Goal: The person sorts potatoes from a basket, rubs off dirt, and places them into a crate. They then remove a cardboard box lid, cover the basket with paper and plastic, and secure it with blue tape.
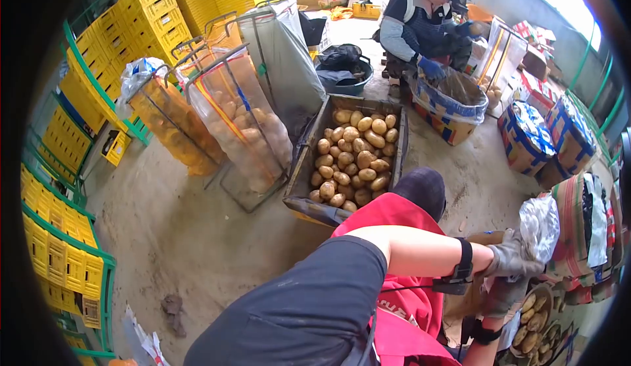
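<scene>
My left hand (514, 255), in a grey glove, reaches to the right with its fingers closed at the lower edge of a crumpled clear plastic bag (539, 226). Just below it, close to touching, is my right hand (506, 297), also gloved; its fingers are partly hidden and what they hold, if anything, cannot be made out. An open cardboard box (460, 310) lies beneath and beside my wrists. To the lower right, a round container holds potatoes (531, 323). A crate (401, 144) full of potatoes (358, 159) stands ahead of my knees.
A co-worker (420, 24) with blue gloves crouches behind a lined box (450, 103). Mesh sacks (240, 119) on wire frames stand left of the crate. Yellow crates (131, 24) are stacked at the left. Taped boxes (526, 136) and a striped bag (572, 221) are at the right.
</scene>
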Tool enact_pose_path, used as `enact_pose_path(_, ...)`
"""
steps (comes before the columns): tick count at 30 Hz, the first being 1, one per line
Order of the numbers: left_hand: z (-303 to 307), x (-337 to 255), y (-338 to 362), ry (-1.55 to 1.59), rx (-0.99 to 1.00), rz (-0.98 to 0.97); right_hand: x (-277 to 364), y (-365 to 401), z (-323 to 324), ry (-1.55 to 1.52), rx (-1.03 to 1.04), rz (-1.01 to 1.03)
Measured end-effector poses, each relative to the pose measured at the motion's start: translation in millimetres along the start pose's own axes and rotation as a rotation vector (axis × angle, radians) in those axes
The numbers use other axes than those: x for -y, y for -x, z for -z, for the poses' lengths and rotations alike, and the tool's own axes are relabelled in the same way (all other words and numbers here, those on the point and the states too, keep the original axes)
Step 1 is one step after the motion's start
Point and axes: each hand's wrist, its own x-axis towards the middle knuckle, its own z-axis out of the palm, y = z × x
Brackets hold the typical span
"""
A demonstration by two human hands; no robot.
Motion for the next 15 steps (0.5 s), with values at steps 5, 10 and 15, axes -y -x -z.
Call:
enact_pose_path(5,67.1,-36.8,19.3,0.288,-0.329,-0.056,149.4,-7.9,-81.1,0.432,-0.001,0.303)
enact_pose_path(10,216.4,-92.8,80.4,-0.885,-0.437,-0.445,197.3,-25.5,-114.1,-0.081,0.245,0.339)
enact_pose_path(15,487.3,-219.1,287.8,-2.072,-1.039,-0.097,144.1,-72.8,-67.8,-0.135,0.093,0.206)
